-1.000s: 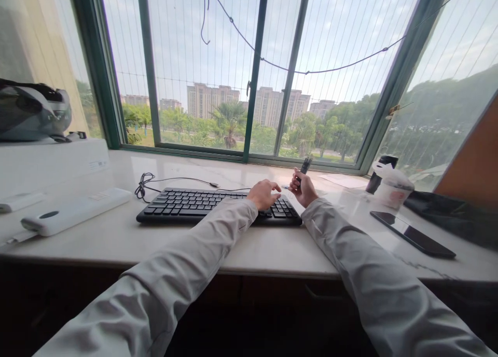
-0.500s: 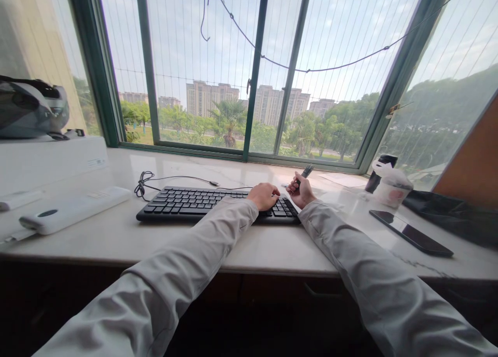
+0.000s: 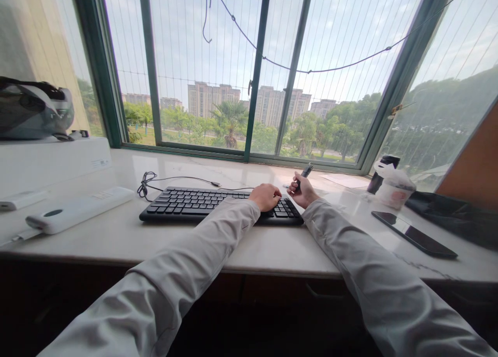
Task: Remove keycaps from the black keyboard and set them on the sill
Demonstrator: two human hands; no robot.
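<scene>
A black keyboard (image 3: 187, 204) lies across the white counter in front of me. My left hand (image 3: 265, 197) rests on its right part, fingers bent and closed against it; the undersides of the fingers are hidden. Beside the keyboard's right end, my right hand (image 3: 302, 192) is closed around a small black brush (image 3: 307, 171), which tilts up and away to the right. The brush's lower end is hidden by the fingers. A small pale item (image 3: 286, 186) shows on the counter between both hands, too small to name.
A coiled black cable (image 3: 146, 183) lies behind the keyboard's left end. Leftward are a white power bank-like device (image 3: 81, 210) and a white box (image 3: 50, 154) bearing a dark headset. On the right are a phone (image 3: 414, 234), a wrapped cup (image 3: 392, 191) and a black bag (image 3: 451, 211).
The whole scene has shifted slightly to the right in view. The brush has turned a little in my right hand, showing a narrower side. My left hand keeps its place on the keyboard.
</scene>
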